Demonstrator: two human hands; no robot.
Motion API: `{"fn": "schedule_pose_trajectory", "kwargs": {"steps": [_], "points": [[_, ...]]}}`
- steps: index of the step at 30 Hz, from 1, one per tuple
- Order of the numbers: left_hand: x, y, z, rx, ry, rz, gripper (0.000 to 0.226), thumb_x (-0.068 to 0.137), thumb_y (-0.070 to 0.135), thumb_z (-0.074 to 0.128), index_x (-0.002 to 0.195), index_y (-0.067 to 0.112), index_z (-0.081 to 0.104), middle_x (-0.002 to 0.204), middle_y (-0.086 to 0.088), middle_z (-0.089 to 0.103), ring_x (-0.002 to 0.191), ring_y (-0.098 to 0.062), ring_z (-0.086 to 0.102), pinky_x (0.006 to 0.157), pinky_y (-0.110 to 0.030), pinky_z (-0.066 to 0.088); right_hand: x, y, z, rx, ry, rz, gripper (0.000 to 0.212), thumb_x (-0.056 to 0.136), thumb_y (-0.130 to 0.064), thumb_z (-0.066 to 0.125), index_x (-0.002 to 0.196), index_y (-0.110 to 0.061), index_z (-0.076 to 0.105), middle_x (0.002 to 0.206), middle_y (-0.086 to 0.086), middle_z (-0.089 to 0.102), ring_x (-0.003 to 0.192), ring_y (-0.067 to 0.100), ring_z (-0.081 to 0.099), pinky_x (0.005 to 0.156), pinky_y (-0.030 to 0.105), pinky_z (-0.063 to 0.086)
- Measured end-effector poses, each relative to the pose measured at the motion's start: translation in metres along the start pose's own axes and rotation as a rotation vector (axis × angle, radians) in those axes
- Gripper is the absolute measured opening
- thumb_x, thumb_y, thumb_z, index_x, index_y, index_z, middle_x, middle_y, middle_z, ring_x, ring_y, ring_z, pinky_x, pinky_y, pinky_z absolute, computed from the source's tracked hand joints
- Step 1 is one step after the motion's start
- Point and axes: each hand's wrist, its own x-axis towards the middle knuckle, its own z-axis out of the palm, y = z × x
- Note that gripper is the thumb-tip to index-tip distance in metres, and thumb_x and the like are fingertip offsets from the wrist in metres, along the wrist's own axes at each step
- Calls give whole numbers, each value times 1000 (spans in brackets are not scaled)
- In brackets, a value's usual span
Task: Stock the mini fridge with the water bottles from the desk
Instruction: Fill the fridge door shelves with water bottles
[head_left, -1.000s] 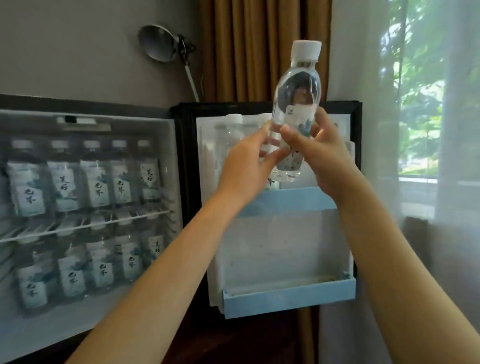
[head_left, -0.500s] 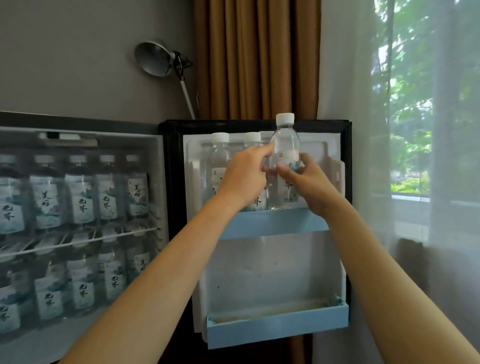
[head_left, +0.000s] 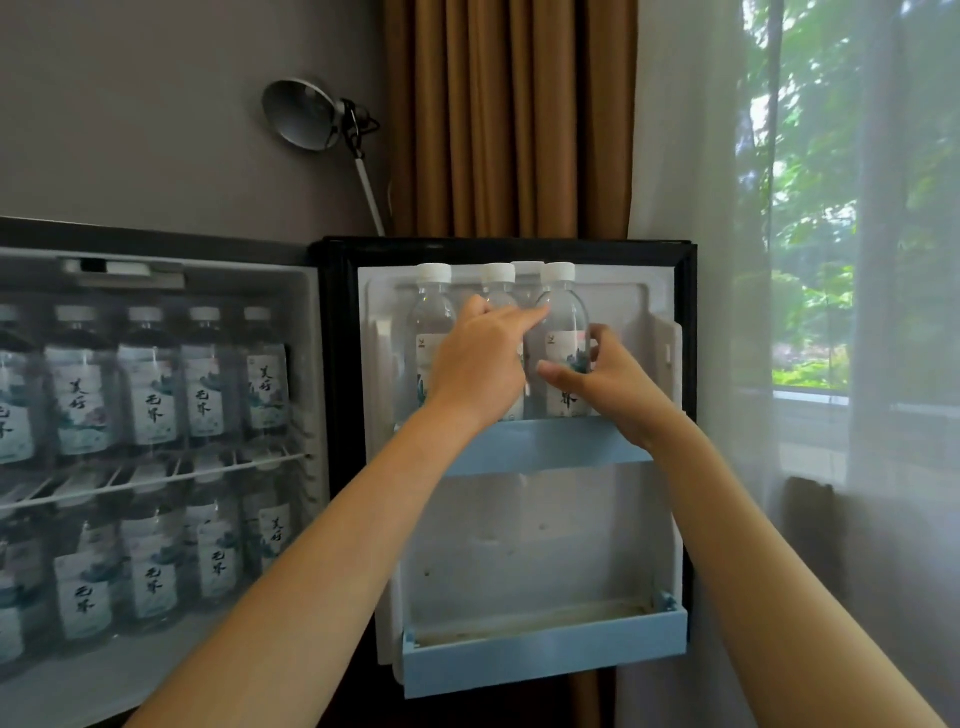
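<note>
Water bottle (head_left: 563, 332) with a white cap stands upright in the upper door shelf (head_left: 545, 447) of the open mini fridge (head_left: 332, 364), the rightmost of the bottles there. 2 more capped bottles stand to its left in the same pale blue shelf – one at the far left (head_left: 431, 322), one (head_left: 497, 283) mostly hidden behind the left hand – and a 4th cap peeks out just behind them.

Right hand (head_left: 608, 384) is curled around the lower part of the rightmost bottle, thumb across the label and fingers wrapped at its right side, a closed grip on the bottle. Left hand (head_left: 480, 364) reaches in with fingers loosely bent and the index finger stretched right, its tip touching that bottle's shoulder; it clasps nothing that can be seen.

Lower door shelf (head_left: 545, 654) is pale blue too. To the left, the fridge cabinet holds 2 rows of labelled bottles, one above and one below a white wire rack (head_left: 156, 483) – all upright. Above the fridge a silver lamp (head_left: 301, 114) leans against the grey wall, beside a brown curtain (head_left: 509, 119).
</note>
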Motion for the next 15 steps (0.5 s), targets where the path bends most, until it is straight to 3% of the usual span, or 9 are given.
{"fn": "schedule_pose_trajectory", "kwargs": {"steps": [4, 7, 10, 12, 15], "points": [[-13, -6, -1, -50, -11, 15, 51, 90, -5, 44, 133, 21, 50, 116, 3, 64, 93, -11, 35, 79, -26, 40, -4, -1, 3, 20, 28, -39, 76, 77, -15, 74, 138, -19, 29, 112, -3, 54, 93, 7, 58, 69, 16, 51], [-22, -13, -4, -107, -3, 15, 41, 93, 0, 44, 126, 20, 57, 116, 4, 66, 94, -9, 38, 82, -20, 34, -3, 5, 8, -55, 124, -84, 88, 74, -10, 74, 144, -24, 22, 138, 6, 39, 122, 23, 46, 97, 39, 48], [-33, -19, -11, -180, 42, -23, 33, 92, 1, 46, 115, 16, 66, 108, 3, 69, 97, -13, 46, 82, -19, 37, -5, 9, 16, -56, 233, -107, 82, 71, 4, 61, 140, -26, 28, 133, 3, 39, 125, 26, 39, 101, 49, 43], [-40, -25, -16, -203, 71, -47, 31, 90, -1, 47, 108, 13, 69, 101, 2, 70, 101, -16, 52, 84, -20, 40, -11, 7, 23, -48, 343, -153, 72, 70, 9, 56, 133, -20, 36, 124, -4, 40, 123, 22, 38, 104, 40, 40], [-52, -37, -25, -194, 138, -66, 28, 88, -3, 50, 98, 11, 72, 94, 1, 71, 95, -13, 56, 78, -13, 41, -25, 0, 38, -86, 558, -304, 50, 72, 11, 52, 119, -8, 49, 112, -3, 45, 114, 21, 41, 91, 7, 31]]}}
